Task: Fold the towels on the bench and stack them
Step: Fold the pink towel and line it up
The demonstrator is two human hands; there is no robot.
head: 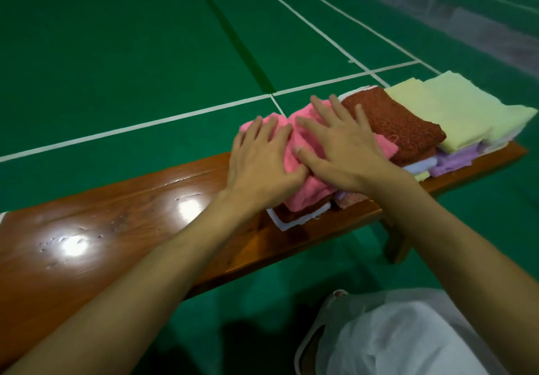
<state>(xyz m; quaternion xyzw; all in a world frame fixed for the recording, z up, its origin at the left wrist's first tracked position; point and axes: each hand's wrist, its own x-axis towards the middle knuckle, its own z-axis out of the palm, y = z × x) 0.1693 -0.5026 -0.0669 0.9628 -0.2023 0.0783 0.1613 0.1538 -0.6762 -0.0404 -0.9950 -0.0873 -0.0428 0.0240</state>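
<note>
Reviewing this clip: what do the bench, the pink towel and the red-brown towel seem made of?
The bench looks like wood with glossy varnish: grain lines and bright light reflections show. The pink towel looks like soft terry-like cloth, matte with a fuzzy nap. The red-brown towel is a coarser, nubbly looped fabric with a loose thread at its edge; fibre unclear.

The pink towel [303, 197] lies rumpled and partly folded in the middle of the frame, on top of a low stack on the bench [116, 214]. My left grip [262, 156] and right grip [344, 153] press flat on it with spread fingers. A white-edged towel [280, 220] pokes out beneath it at the stack's near corner. Just to its right a folded rust-brown towel [393, 124] overlaps its edge. At the upper right a pale yellow towel [455, 112] lies spread over lilac towels [455, 159].
</note>
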